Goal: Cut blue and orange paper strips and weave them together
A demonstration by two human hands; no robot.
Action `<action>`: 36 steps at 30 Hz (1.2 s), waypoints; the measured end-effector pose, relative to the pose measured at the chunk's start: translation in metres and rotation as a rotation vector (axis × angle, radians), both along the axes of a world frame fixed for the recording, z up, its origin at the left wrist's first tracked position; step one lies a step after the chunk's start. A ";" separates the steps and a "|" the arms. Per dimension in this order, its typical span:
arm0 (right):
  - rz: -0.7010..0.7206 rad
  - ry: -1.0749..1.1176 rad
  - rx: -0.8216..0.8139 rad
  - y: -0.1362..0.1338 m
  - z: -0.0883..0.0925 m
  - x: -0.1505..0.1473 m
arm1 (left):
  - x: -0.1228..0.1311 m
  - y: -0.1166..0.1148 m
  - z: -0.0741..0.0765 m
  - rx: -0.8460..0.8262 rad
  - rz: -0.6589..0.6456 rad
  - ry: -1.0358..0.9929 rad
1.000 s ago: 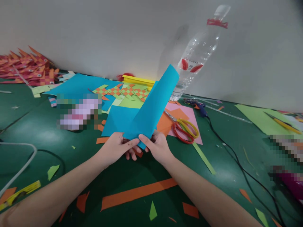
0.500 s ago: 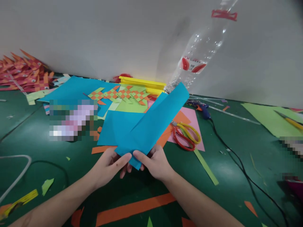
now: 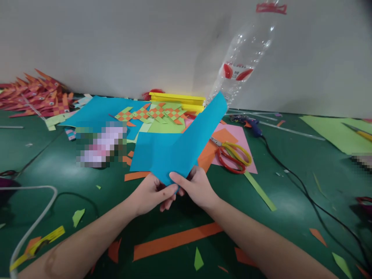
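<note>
A piece of blue paper (image 3: 200,137) slants up and to the right from between my hands. My left hand (image 3: 154,195) pinches its lower end, thumb stretched along the near edge and fingers curled beneath. My right hand (image 3: 202,186) grips the same end, its thumb pressing on top and its fingers behind. Both thumbs are close together at the paper's bottom tip. A wider blue area (image 3: 154,151) spreads left behind the held part; I cannot tell whether it is the same sheet. Scissors (image 3: 232,155) with red and yellow handles lie right of the paper.
Woven paper fish (image 3: 154,112) lie behind on green paper, with a pile of red-orange ones (image 3: 43,95) far left. A plastic bottle (image 3: 244,58) leans at the wall. A glue gun (image 3: 250,124) trails a black cord. Orange strips (image 3: 177,240) and scraps litter the green table (image 3: 290,232).
The view has shifted slightly. My fingers have closed over the blue paper's lower tip, which stuck out below my thumbs before. The crease line across the paper no longer shows clearly.
</note>
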State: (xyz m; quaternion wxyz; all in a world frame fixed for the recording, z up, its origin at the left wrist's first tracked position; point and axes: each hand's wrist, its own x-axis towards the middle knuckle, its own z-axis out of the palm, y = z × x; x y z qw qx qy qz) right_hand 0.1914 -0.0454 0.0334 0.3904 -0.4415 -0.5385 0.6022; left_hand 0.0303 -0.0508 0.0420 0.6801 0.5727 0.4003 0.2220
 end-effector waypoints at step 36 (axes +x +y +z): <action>-0.131 0.008 -0.022 -0.002 -0.004 -0.013 | -0.020 0.013 -0.005 0.269 -0.081 0.172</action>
